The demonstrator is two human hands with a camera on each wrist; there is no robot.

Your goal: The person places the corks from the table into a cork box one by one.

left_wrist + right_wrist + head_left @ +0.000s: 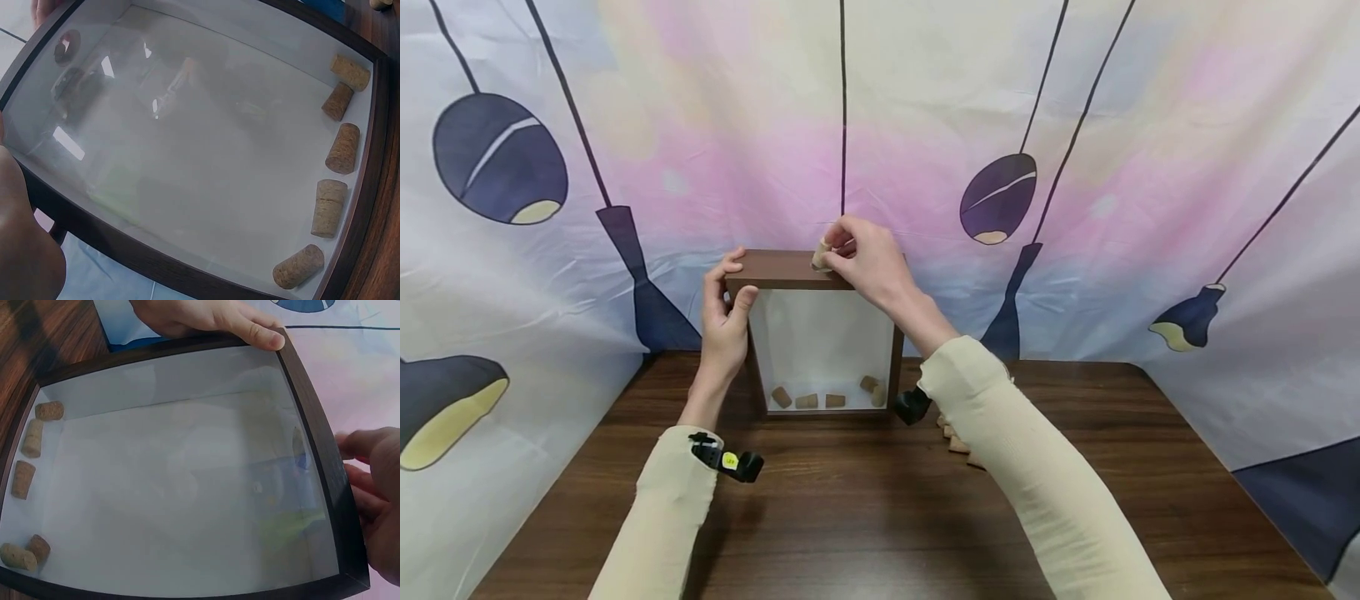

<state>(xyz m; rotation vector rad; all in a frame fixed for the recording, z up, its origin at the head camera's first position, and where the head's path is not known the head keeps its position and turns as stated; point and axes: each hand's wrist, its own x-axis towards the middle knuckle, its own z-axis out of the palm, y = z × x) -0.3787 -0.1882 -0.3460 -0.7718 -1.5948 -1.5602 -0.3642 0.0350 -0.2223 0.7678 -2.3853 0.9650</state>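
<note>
A brown-framed shadow box point(775, 265) with a clear front and white inside stands upright on the table. My left hand point(724, 321) grips its upper left corner, the thumb on the front edge. Over the top side, my right hand point(874, 262) pinches a cork stopper point(822, 255) between thumb and fingers. Several corks point(344, 149) lie along the inside bottom of the box. A round hole point(67, 47) shows in the top side in the left wrist view. In the right wrist view the pinched cork is hidden behind the frame.
More corks point(957, 444) lie on the dark wooden table point(820, 508), right of the box and partly behind my right sleeve. A cloth backdrop point(910, 108) printed with lamps hangs close behind the box.
</note>
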